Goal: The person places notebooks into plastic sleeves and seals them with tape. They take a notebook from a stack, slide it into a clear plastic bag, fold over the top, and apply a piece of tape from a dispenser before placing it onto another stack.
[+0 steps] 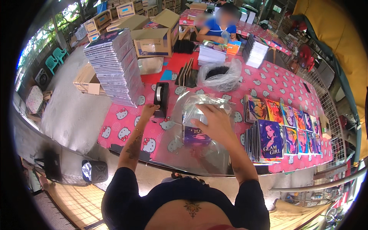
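My left hand (150,111) is at the near left edge of a black tape dispenser (163,100). Its fingers are pressed together, and whatever they pinch is too small to make out. In the dispenser sits a pale roll of tape (159,93). Fingers apart, my right hand (215,123) lies over clear plastic film (190,104), pressing it onto a purple-covered notebook or stack (194,137) in front of me. More clear plastic (180,157) spreads around that bundle toward the table's near edge. My palm hides part of the cover.
A tall stack of spiral notebooks (119,71) stands left, beside cartons (155,40). Colourful spiral notebooks (271,140) lie in rows at right. A plastic bag (219,76) with dark contents is beyond my right hand. Across the pink patterned table (281,78) sits a person in blue (214,30).
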Demonstrator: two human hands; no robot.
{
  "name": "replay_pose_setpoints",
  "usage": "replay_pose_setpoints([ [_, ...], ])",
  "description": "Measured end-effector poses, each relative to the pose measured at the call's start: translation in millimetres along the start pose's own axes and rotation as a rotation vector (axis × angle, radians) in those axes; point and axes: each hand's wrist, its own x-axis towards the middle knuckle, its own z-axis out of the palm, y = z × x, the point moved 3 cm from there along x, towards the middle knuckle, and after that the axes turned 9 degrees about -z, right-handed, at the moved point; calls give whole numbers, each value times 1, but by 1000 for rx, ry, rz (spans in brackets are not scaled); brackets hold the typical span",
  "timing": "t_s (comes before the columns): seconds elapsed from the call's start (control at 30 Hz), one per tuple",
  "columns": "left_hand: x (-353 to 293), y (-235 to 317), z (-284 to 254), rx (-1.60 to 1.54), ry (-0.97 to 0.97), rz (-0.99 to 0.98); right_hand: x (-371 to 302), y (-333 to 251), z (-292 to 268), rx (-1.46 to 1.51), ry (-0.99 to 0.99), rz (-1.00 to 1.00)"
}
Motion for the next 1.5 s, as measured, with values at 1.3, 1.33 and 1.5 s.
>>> replay_pose_setpoints([
  [1.3, -134, 194, 65, 54, -675, 942, -94, 82, -18, 421, 285, 360],
  [1.33, -133, 191, 78, 123, -655, 956, -106, 90, 10, 528, 98, 395],
  [1.5, -135, 179, 107, 198, -452, 1108, -88, 72, 32, 122, -159, -125],
])
